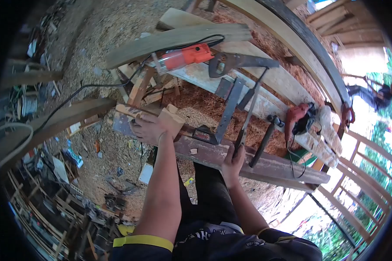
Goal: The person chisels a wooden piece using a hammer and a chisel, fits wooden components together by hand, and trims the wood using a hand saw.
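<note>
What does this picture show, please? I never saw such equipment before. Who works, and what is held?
There is no robot: these are a person's two bare hands. The single picture comes from a camera worn on the head, looking forward and down. The left hand rests on wood by a pale block; the right hand grips a long thin tool by its dark handle. Partly on the worn beam lie a hammer and a metal square. Beyond are an orange power tool, a hand saw and a red drill.

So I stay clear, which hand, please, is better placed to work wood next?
Probably the right hand: it grips the long, black-handled metal tool; the left hand rests by the pale wooden block.
</note>
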{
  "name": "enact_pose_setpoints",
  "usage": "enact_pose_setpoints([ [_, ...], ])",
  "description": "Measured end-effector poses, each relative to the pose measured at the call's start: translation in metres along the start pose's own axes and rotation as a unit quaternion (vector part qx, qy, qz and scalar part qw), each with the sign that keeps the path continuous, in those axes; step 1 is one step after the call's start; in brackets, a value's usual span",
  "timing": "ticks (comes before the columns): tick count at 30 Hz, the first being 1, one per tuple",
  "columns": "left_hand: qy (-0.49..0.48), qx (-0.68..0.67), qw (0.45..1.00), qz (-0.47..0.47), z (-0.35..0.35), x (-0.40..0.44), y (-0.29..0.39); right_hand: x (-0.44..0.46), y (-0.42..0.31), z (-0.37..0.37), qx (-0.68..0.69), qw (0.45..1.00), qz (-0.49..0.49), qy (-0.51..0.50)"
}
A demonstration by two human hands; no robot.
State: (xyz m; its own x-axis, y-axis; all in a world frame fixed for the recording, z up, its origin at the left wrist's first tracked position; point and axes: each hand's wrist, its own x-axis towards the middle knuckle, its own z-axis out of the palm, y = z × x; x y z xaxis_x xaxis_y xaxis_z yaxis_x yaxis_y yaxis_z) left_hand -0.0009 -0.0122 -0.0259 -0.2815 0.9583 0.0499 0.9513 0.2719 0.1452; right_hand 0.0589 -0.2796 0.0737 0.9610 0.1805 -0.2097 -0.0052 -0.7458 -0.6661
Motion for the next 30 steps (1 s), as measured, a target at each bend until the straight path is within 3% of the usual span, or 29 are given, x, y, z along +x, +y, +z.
enact_pose_setpoints([
  [1, -0.014, -0.004, 1.000, 0.005, -0.006, -0.001, 0.003, -0.001, 0.006, -0.004, -0.076, 0.997, -0.012, 0.014],
  [5, -0.046, -0.028, 0.995, 0.083, -0.027, -0.010, 0.009, -0.008, 0.051, 0.006, -0.160, 0.982, -0.030, 0.100],
  [8, 0.028, -0.014, 0.934, 0.355, -0.017, -0.014, -0.009, -0.006, 0.079, 0.010, -0.234, 0.967, -0.023, 0.097],
  [11, -0.079, -0.125, 0.890, 0.431, -0.020, -0.021, -0.001, 0.000, 0.089, 0.014, -0.234, 0.968, -0.010, 0.094],
  [15, -0.040, -0.080, 0.896, 0.436, -0.018, -0.022, -0.002, 0.013, 0.043, -0.012, -0.197, 0.977, 0.016, 0.085],
  [20, -0.061, -0.059, 0.906, 0.414, -0.027, -0.027, 0.003, 0.082, 0.023, -0.009, -0.030, 0.993, -0.069, 0.093],
  [22, -0.066, -0.049, 0.912, 0.403, -0.027, -0.028, 0.002, 0.128, 0.019, 0.004, -0.020, 0.997, -0.047, 0.063],
  [24, -0.064, -0.052, 0.914, 0.397, -0.027, -0.028, 0.002, 0.165, 0.014, 0.021, -0.031, 0.985, -0.083, 0.146],
  [27, -0.038, -0.073, 0.918, 0.389, -0.026, -0.027, 0.001, 0.217, 0.016, 0.042, -0.108, 0.973, -0.059, 0.196],
  [30, -0.010, -0.049, 0.923, 0.381, -0.022, -0.027, -0.002, 0.235, 0.009, 0.042, -0.126, 0.981, 0.021, 0.146],
])
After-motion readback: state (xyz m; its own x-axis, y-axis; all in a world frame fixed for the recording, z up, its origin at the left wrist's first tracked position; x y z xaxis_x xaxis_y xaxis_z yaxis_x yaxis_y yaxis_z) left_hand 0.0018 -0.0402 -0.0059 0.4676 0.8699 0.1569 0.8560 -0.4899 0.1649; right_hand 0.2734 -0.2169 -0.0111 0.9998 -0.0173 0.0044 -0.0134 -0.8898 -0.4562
